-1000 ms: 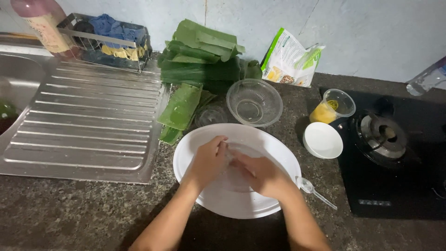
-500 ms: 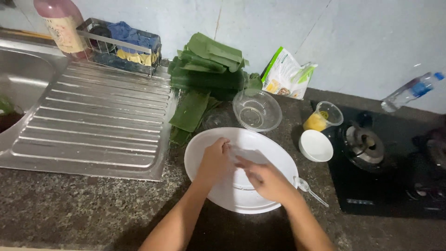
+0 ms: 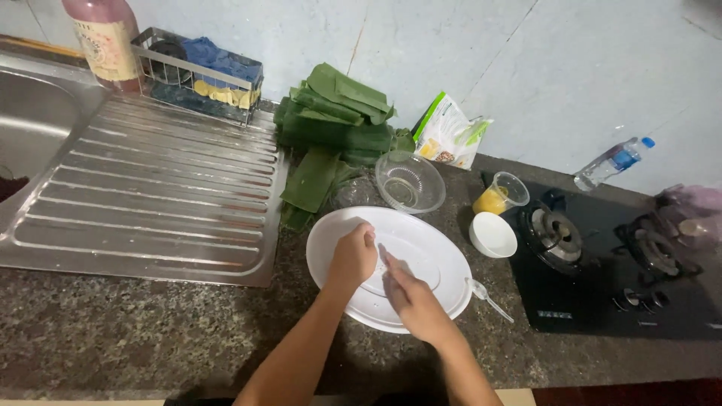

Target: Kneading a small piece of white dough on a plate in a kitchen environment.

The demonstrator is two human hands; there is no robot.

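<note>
A large round white plastic plate [image 3: 436, 259] lies on the dark speckled stone counter [image 3: 113, 338], directly under both hands. The left hand [image 3: 352, 258] is curled loosely at its near-left rim; the right hand [image 3: 406, 295], fingers extended, presses the centre, possibly on a thin clear sheet. A clear glass bowl [image 3: 410, 182] sits just beyond.

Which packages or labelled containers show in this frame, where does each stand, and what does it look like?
Pouch: against the wall behind the glass bowl, crumpled, white and green with yellow patches.
Pink bottle: far left corner by the sink, round, with a pale label.
Water bottle: lying against the wall behind the stove, clear, blue cap and label.
</note>
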